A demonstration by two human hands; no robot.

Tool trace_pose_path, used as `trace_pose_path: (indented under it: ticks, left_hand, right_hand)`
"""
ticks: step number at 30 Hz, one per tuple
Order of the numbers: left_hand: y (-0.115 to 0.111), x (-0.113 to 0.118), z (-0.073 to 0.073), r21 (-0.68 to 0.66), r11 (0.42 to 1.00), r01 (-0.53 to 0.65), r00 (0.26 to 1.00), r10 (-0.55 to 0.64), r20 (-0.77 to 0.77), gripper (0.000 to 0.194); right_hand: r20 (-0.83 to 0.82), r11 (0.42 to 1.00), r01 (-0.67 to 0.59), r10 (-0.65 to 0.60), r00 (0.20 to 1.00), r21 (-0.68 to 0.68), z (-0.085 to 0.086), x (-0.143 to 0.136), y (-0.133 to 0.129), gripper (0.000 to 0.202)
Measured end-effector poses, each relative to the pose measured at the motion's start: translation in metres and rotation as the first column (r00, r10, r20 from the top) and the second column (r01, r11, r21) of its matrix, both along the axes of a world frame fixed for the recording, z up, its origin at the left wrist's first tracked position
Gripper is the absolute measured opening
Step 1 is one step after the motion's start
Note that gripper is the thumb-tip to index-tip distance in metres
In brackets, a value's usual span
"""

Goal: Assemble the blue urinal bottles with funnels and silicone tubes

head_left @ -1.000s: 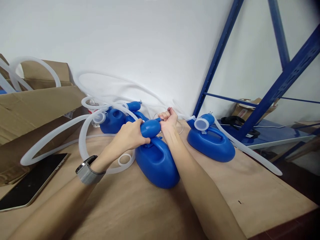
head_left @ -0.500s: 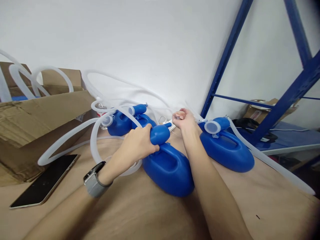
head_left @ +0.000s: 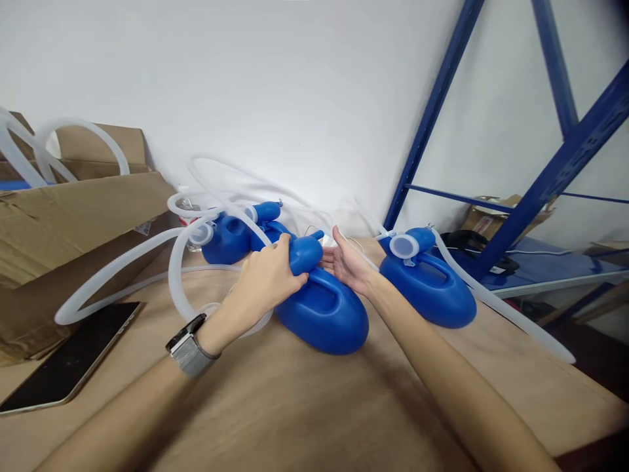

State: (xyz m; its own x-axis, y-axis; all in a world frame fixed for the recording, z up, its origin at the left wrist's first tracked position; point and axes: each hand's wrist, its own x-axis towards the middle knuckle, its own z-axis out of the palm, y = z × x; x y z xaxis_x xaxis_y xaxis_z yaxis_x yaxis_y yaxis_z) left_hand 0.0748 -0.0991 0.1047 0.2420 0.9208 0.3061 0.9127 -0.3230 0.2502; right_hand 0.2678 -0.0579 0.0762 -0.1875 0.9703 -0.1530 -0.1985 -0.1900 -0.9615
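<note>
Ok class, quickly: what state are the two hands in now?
Left hand: closed, holding the front jug by its neck.
Right hand: open, beside the jug; touching or not cannot be told.

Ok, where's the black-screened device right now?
In the head view, the black-screened device lies flat on the tabletop at the lower left, just in front of the cardboard box and left of the wristwatch.

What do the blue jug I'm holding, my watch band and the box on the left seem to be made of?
Blue jug: probably moulded plastic, smooth and semi-gloss, with soft highlights. Watch band: likely metal mesh, silvery, finely textured. Box: apparently cardboard, matte brown, with creased, folded flaps.
</note>
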Motion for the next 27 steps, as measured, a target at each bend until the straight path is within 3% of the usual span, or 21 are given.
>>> trace_pose_path:
  ticks: [2,4,7,9,12,15,18,20,23,27]
  left_hand:
    - [0.002,-0.001,-0.003,0.021,1.0,0.022,0.999,-0.023,0.04,0.063]
    - [0.006,-0.003,-0.005,0.037,0.999,0.036,0.995,-0.039,0.093,0.064]
    - [0.01,-0.006,-0.007,0.038,0.997,0.061,0.987,-0.066,0.149,0.062]
    - [0.009,-0.008,-0.004,0.023,0.997,0.078,0.99,-0.08,0.118,0.057]
    - [0.002,-0.014,0.009,0.004,0.998,0.056,0.998,-0.056,-0.007,0.051]
    - [-0.003,-0.032,0.027,0.003,1.0,0.028,0.996,-0.027,-0.089,0.053]
    - [0.005,-0.057,0.037,-0.044,0.999,-0.012,0.988,0.006,-0.151,0.06]
    - [0.016,-0.073,0.034,-0.162,0.986,-0.04,0.977,0.004,-0.215,0.061]
    - [0.038,-0.088,0.017,-0.367,0.926,-0.091,0.955,-0.023,-0.296,0.053]
    - [0.06,-0.097,-0.003,-0.526,0.842,-0.118,0.952,-0.055,-0.301,0.053]
  right_hand:
    - [0.206,0.984,-0.079,0.045,0.977,0.16,-0.005,0.001,-0.009,0.054]
    - [0.412,0.921,-0.187,0.031,0.911,0.343,-0.009,0.002,-0.018,0.047]
    - [0.624,0.792,-0.337,-0.071,0.778,0.509,-0.016,0.001,-0.026,0.079]
    - [0.704,0.767,-0.382,-0.126,0.699,0.516,-0.019,0.0,-0.026,0.079]
    - [0.768,0.782,-0.381,-0.186,0.613,0.493,-0.023,0.002,-0.02,0.056]
    - [0.783,0.803,-0.328,-0.254,0.568,0.498,-0.023,0.008,-0.012,0.049]
    - [0.8,0.819,-0.326,-0.242,0.549,0.472,-0.021,0.017,-0.008,0.048]
    - [0.81,0.816,-0.353,-0.219,0.543,0.458,-0.019,0.023,-0.009,0.048]
    - [0.819,0.801,-0.392,-0.2,0.537,0.453,-0.014,0.031,-0.011,0.046]
    - [0.876,0.817,-0.458,-0.11,0.47,0.349,0.006,0.037,-0.01,0.05]
